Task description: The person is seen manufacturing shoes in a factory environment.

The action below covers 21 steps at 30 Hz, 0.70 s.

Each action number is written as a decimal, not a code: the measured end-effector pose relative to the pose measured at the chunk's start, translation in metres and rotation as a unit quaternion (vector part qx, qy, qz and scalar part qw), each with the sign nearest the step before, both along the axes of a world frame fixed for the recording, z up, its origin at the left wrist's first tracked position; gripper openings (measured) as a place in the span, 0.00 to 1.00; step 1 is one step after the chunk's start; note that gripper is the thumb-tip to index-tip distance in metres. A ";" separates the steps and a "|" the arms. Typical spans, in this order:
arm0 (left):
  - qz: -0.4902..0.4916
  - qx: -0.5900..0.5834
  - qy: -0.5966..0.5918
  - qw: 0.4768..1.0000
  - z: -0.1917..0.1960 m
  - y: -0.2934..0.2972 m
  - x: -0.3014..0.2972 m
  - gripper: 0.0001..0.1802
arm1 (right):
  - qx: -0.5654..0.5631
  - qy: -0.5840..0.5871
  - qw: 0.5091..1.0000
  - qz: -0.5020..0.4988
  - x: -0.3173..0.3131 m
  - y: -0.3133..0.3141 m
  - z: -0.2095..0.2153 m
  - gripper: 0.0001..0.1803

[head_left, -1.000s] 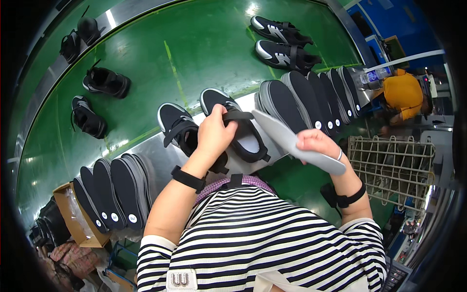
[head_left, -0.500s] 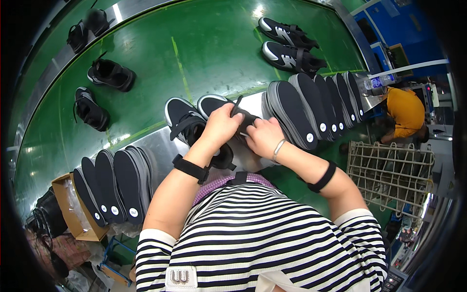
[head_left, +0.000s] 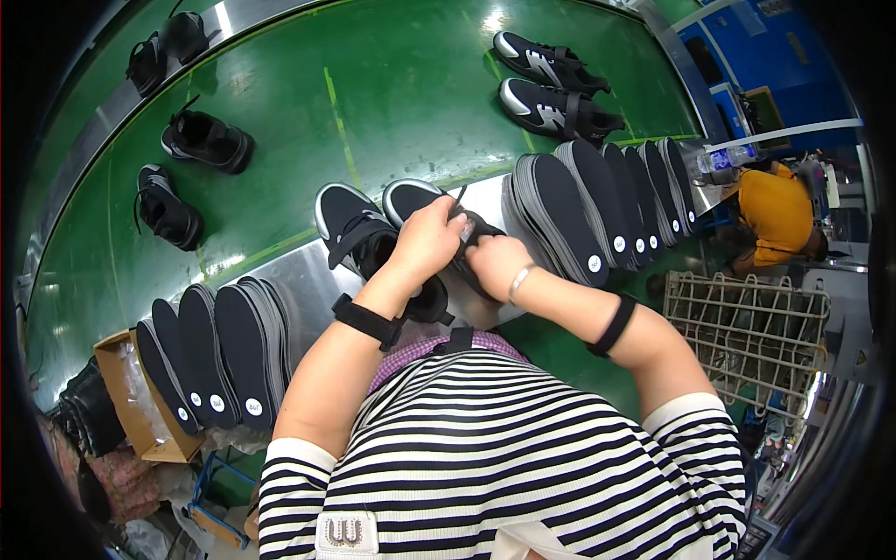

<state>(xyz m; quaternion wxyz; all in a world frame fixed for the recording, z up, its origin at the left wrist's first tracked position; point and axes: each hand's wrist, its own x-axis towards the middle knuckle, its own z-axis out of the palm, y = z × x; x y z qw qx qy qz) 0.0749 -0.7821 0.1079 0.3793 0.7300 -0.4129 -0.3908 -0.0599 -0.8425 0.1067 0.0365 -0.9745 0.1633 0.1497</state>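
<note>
Both hands on one black sneaker (head_left: 439,233): left hand (head_left: 427,241) grips its soft collar, right hand (head_left: 495,263) pinches beside it. Looks light, floppy upper; grab the stiffer sole.

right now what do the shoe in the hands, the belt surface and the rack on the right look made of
Black low shoe with white sole, held by both hands: matte fabric or synthetic upper, rubbery-looking sole rim. Green conveyor belt surface: smooth glossy rubber or plastic, judging by lamp glare. Pale wire grid rack: thin coated metal rods, probably.
</note>
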 end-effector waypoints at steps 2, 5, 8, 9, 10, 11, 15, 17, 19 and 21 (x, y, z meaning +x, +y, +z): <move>0.012 -0.026 -0.036 0.999 0.001 0.002 -0.004 0.14 | 0.077 0.156 0.985 -0.014 0.012 -0.009 -0.011 0.08; 0.019 -0.032 -0.063 0.997 0.002 0.004 -0.005 0.14 | 0.134 0.288 0.948 0.022 0.027 -0.017 -0.004 0.12; 0.010 -0.012 -0.071 0.997 0.004 0.003 -0.007 0.15 | 0.115 0.333 0.935 0.026 0.033 -0.014 -0.003 0.14; 0.008 -0.011 -0.087 0.996 0.004 0.004 -0.008 0.16 | 0.079 0.345 0.935 0.019 0.034 -0.009 -0.002 0.13; 0.004 -0.004 -0.093 0.996 0.005 0.003 -0.008 0.15 | 0.086 0.305 0.943 -0.098 0.037 -0.004 0.002 0.12; 0.004 -0.004 -0.093 0.996 0.005 0.002 -0.008 0.15 | 0.085 0.305 0.943 -0.097 0.037 -0.006 0.002 0.12; 0.009 -0.014 -0.105 0.994 0.005 0.003 -0.010 0.15 | 0.043 0.356 0.924 0.129 0.025 -0.017 0.005 0.14; 0.003 0.008 -0.113 0.994 0.005 0.004 -0.008 0.15 | 0.100 0.360 0.922 0.103 0.025 -0.017 0.027 0.20; 0.007 0.008 -0.115 0.993 0.004 0.004 -0.008 0.15 | 0.162 0.378 0.909 0.063 0.012 -0.022 0.042 0.24; 0.002 0.005 -0.117 0.993 0.005 0.002 -0.010 0.14 | 0.162 0.356 0.916 0.088 -0.004 -0.025 0.039 0.26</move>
